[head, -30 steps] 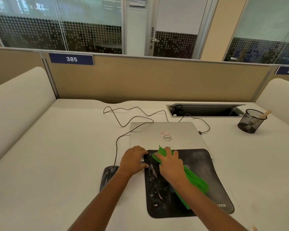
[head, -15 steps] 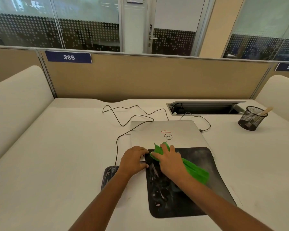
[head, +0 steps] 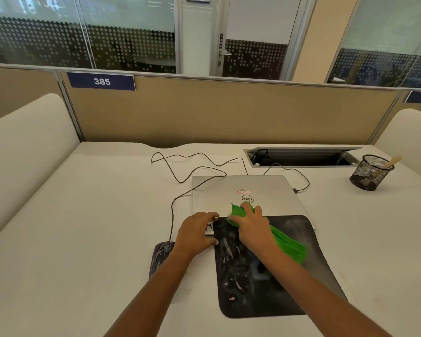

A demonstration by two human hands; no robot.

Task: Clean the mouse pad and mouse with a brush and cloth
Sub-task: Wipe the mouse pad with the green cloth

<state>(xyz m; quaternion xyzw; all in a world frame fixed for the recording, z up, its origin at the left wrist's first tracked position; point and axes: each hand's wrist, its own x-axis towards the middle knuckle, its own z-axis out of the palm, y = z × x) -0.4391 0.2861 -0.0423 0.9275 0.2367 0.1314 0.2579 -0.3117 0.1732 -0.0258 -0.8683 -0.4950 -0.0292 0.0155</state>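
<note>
The right grip [head: 253, 229] is lying spread flat, fingers apart, pressing a folded green cloth [head: 291, 248] down onto the far left part of the black mouse pad [head: 253, 300]. The cloth is sticking out past the fingertips onto the closed laptop [head: 229, 190] and trailing back along the wrist. The left grip [head: 195, 233] is resting with loosely bent fingers on the pad's far left corner, clamped on nothing, and seems to be holding the pad steady where it is overlapping the laptop's near edge. Judging by the surface, the wiping is only partly done: white streaks and smears are showing down the pad's left half, and a grey haze is covering its far right part. The mouse [head: 161, 254] is lying on the table [head: 95, 227] just left of the pad, close beside the left wrist and out of both grips. It is looking streaked with white too, so it is probably waiting its turn. Its cable [head: 171, 215] is running away toward the laptop. No brush is plainly showing; a wooden stick is standing in the mesh cup [head: 371, 173] at the far right, well apart from both grips, and whether that is the brush I cannot tell.
</note>
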